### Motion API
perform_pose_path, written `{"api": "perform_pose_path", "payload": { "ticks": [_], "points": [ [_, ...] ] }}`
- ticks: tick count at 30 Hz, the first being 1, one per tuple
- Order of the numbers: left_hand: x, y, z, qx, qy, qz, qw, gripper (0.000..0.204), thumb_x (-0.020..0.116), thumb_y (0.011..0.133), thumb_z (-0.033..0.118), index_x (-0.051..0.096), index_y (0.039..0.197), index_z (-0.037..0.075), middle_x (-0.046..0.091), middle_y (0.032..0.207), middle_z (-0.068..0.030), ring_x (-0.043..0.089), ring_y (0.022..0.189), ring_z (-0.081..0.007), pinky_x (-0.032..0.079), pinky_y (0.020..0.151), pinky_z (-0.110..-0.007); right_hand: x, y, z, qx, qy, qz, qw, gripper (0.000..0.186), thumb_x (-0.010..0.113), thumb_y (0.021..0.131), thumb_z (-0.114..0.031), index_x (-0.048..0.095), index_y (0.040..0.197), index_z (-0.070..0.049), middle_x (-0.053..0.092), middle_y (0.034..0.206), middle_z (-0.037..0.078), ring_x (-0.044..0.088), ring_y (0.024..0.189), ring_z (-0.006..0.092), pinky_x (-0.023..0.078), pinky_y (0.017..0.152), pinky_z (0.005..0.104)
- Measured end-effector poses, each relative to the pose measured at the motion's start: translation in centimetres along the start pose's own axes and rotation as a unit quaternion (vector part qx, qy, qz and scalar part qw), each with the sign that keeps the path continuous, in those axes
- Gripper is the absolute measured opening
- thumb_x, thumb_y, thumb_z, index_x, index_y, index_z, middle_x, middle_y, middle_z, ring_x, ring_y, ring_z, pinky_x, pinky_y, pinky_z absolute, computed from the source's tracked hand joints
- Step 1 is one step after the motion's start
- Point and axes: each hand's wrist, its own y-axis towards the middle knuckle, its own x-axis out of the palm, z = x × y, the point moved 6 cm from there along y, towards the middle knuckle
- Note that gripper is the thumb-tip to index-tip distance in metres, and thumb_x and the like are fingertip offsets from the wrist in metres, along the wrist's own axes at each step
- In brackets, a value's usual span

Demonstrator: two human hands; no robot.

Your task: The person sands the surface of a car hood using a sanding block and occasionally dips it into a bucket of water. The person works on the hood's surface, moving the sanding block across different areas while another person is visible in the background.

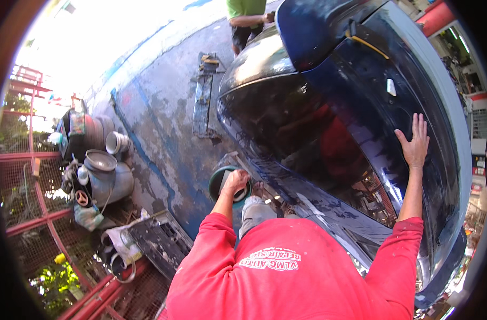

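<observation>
My right hand (414,146) lies flat, fingers stretched, on the glossy dark blue body panel (371,80) of a vehicle at my right. A small pale fitting (391,87) and a yellow strip (368,45) show on that panel beyond the hand. Low on my left, my left hand (236,180) is closed, with its fingers curled over a bucket (216,182) that has a green rim and stands on the ground. What those fingers hold, if anything, cannot be made out. A dark, reflective window (307,128) lies between my two hands.
Ahead, another person in a green shirt (246,21) stands at the vehicle's far end. A long narrow stand (203,101) sits on the stained concrete (163,117). Wheel rims (117,143), a grey tank (115,181), a dark flat panel (161,237) and red mesh fencing (35,186) line the left.
</observation>
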Motion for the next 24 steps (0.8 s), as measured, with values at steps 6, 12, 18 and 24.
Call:
{"api": "perform_pose_path", "payload": {
  "ticks": [6, 12, 18, 24],
  "points": [
    [-15.6, 4.1, 23.7, 0.231, -0.297, 0.149, 0.915, 0.016, 0.075, 0.109, 0.018, 0.081, 0.108, 0.003, 0.075, 0.082, -0.0049, 0.064, 0.072, -0.0086, 0.055, 0.070, -0.030, -2.1, -0.6, -1.8, 0.038, 0.040, -0.025, 0.998, 0.123, 0.068, 0.090, -0.089, 0.032, 0.181, -0.014, 0.025, 0.189, 0.018, 0.023, 0.174, 0.0421, 0.023, 0.133, 0.0736],
    [-22.1, -2.1, 51.6, 0.521, -0.085, 0.223, 0.819, 0.035, 0.080, 0.100, 0.009, 0.076, 0.135, 0.007, 0.077, 0.121, -0.0105, 0.074, 0.102, -0.0233, 0.060, 0.085, -0.035, -3.4, -0.8, -2.1, 0.068, 0.090, -0.053, 0.992, 0.134, 0.065, 0.083, -0.098, 0.031, 0.181, -0.013, 0.021, 0.190, 0.016, 0.015, 0.176, 0.0395, 0.015, 0.138, 0.0692],
    [-20.2, 2.8, 70.2, 0.567, 0.209, 0.214, 0.767, 0.086, 0.090, 0.092, 0.028, 0.053, 0.169, 0.015, 0.050, 0.174, -0.0172, 0.051, 0.157, -0.0404, 0.046, 0.127, -0.048, -4.5, -1.0, -1.2, 0.072, 0.144, -0.074, 0.984, 0.139, 0.061, 0.079, -0.104, 0.029, 0.182, -0.015, 0.020, 0.191, 0.015, 0.011, 0.177, 0.0382, 0.008, 0.139, 0.0671],
    [-17.3, 11.6, 76.0, 0.412, 0.412, 0.167, 0.796, 0.102, 0.083, 0.091, 0.068, 0.042, 0.177, 0.032, 0.036, 0.184, -0.0151, 0.037, 0.168, -0.0381, 0.026, 0.134, -0.072, -4.4, -1.3, -0.5, 0.064, 0.194, -0.075, 0.976, 0.142, 0.058, 0.076, -0.107, 0.029, 0.182, -0.016, 0.019, 0.191, 0.015, 0.009, 0.177, 0.0390, 0.004, 0.138, 0.0709]
  ]
}}
